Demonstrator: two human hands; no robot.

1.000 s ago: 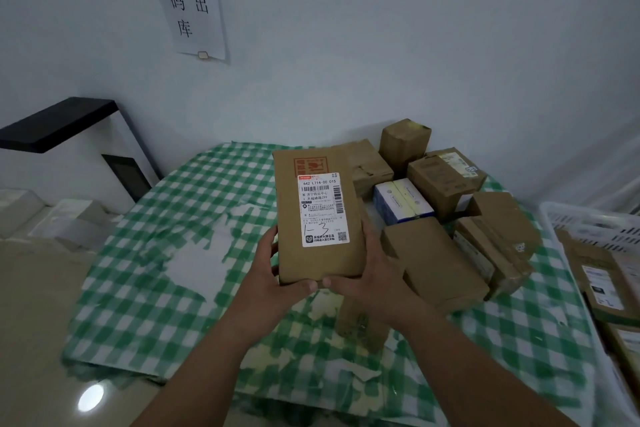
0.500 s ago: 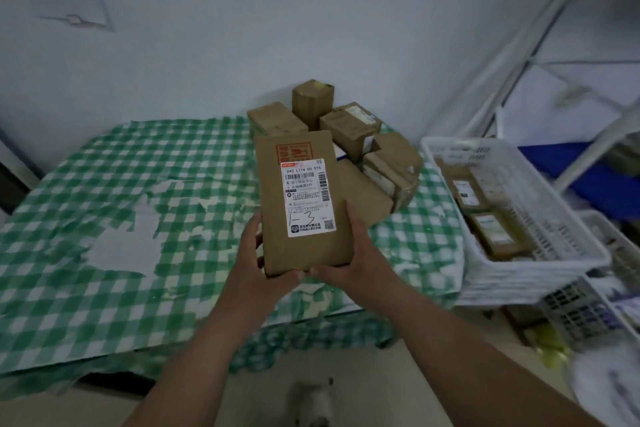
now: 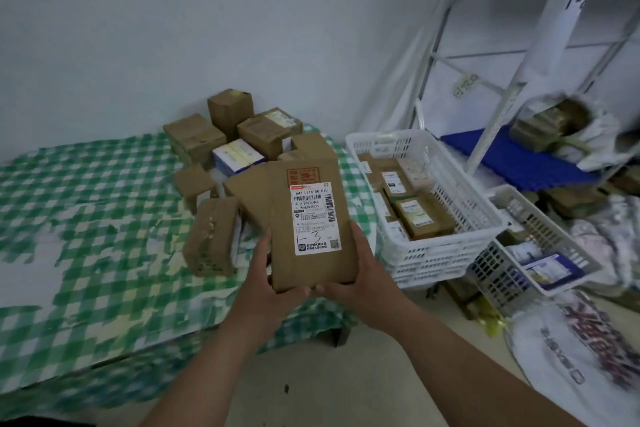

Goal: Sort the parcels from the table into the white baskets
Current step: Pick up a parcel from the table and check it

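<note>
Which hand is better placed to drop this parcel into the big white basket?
Probably the right hand: it grips the parcel on the side nearest the white basket. The left hand holds the far side.

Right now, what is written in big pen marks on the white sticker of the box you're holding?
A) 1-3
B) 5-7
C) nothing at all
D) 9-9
A: both hands, left and right, hold the brown box upright, and its white label has "1-3" handwritten near the bottom, under the barcode.
</note>
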